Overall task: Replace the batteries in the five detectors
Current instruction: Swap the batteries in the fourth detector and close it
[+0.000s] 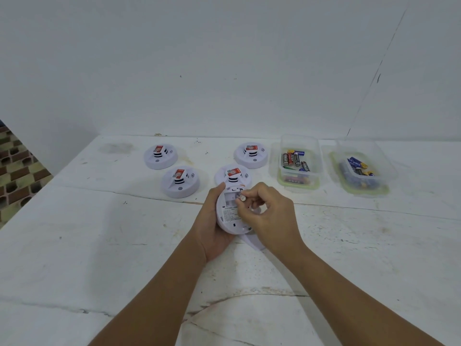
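My left hand (214,221) cradles a round white plastic detector (228,212) turned back-side up, my fingers curled round its smooth rim from the left and beneath. Its back shows a recessed rectangular battery bay and a small printed label with text too fine to read. My right hand (268,217) hovers over the bay, thumb and forefinger pinching a small cylindrical battery (242,198); its shiny metal end faces me, and the other fingers are loosely curled behind it. A white rounded plastic piece (252,242) lies on the desk just under my right wrist; I cannot tell exactly what it is.

Four more detectors sit face up farther back on the desk (99,245), each a low white disc with a raised slotted centre and a red label on top: far left (161,156), near left (180,182), one (233,174) just behind the one I hold, and one (251,154) farther back on the right.

To their right stand two clear, rectangular plastic tubs with rounded corners. The nearer tub (299,162) holds a loose heap of black, red and blue batteries; the farther tub (361,168) holds mostly blue ones with yellow tips. The desk surface is white, scuffed, stained and crossed by thin seams and cracks.
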